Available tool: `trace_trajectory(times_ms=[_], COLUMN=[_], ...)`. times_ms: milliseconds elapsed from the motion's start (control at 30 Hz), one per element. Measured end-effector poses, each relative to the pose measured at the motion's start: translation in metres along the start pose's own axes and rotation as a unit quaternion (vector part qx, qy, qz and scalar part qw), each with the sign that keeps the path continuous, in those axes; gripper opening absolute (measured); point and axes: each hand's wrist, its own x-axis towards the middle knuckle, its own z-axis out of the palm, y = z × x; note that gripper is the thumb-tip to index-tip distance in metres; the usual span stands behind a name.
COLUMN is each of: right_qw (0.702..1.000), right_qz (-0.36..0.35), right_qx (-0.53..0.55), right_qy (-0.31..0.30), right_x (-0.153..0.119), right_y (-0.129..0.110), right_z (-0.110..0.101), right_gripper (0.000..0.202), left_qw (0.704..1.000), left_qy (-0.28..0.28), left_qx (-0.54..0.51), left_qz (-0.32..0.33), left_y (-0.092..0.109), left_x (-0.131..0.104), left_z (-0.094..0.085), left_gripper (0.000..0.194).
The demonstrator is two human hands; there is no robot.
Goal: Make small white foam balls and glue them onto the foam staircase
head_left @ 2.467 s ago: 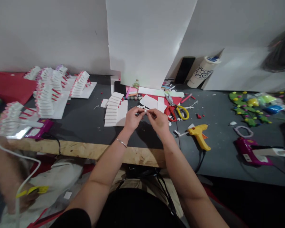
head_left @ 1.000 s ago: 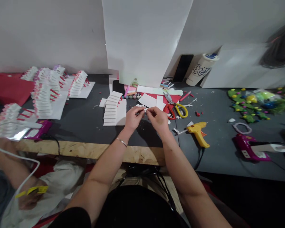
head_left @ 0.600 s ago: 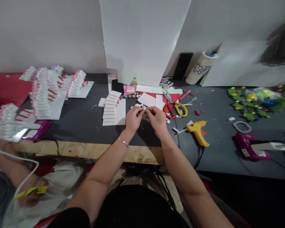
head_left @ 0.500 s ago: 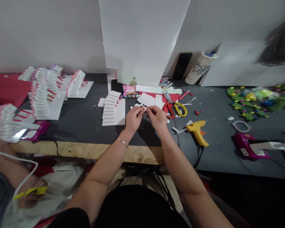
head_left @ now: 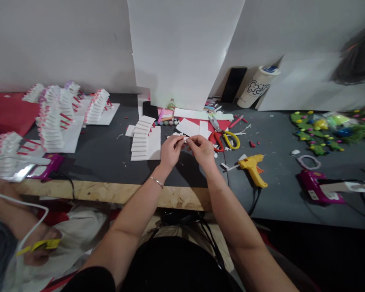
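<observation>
Both hands meet over the grey table around a small white piece (head_left: 185,140), too small to name more exactly. My left hand (head_left: 170,151) pinches it from the left, and my right hand (head_left: 201,150) from the right, fingertips nearly touching. Left of my left hand lies a model of white stair-like steps (head_left: 139,140) on a white board, with small red posts along one side. Several little white pieces (head_left: 178,134) lie just behind my fingers. Beyond my right hand are scissors (head_left: 221,134) with red and yellow handles, on red and white sheets.
A yellow glue gun (head_left: 253,168) lies at right, near a purple power socket (head_left: 318,186). A cup (head_left: 257,87) and phone (head_left: 233,85) stand against the wall. Several finished-looking stair models (head_left: 53,119) fill the left. Another person's arm (head_left: 21,221) is at lower left.
My hands stay in nearly the same place, still pinched together. The white piece and fingertips have shifted only slightly.
</observation>
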Motion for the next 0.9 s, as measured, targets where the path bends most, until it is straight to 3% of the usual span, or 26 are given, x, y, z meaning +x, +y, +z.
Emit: trace_trajectory(times_ms=[133,333,533,733,900], right_qw=[0.999,0.996,0.998,0.998,0.996], right_qz=[-0.037,-0.072,-0.050,-0.025,-0.054], right_qx=[-0.027,-0.058,-0.030,-0.050,-0.074], right_qy=[-0.028,-0.014,-0.025,0.010,0.001], right_x=[-0.0012,-0.0030,-0.0034,-0.0009,0.0008], right_y=[0.0021,0.0018,0.0029,0.0061,0.0067], right_z=[-0.0009,-0.0007,0.0010,0.0006,-0.0013], right_gripper=[0.030,0.025,0.025,0.028,0.028], left_qw=[1.000,0.999,0.999,0.995,1.000], left_qy=[0.016,0.023,0.035,-0.008,-0.013], left_qx=[-0.005,-0.021,0.041,0.078,0.016], left_qz=[-0.021,-0.039,0.008,0.055,-0.003], left_y=[-0.0012,-0.0012,0.0002,0.0016,-0.0012], left_x=[-0.0010,-0.0010,-0.0009,-0.0020,-0.0009], left_z=[0.0020,0.0028,0.0018,0.0033,0.0008], left_gripper=[0.023,0.023,0.016,0.019,0.017])
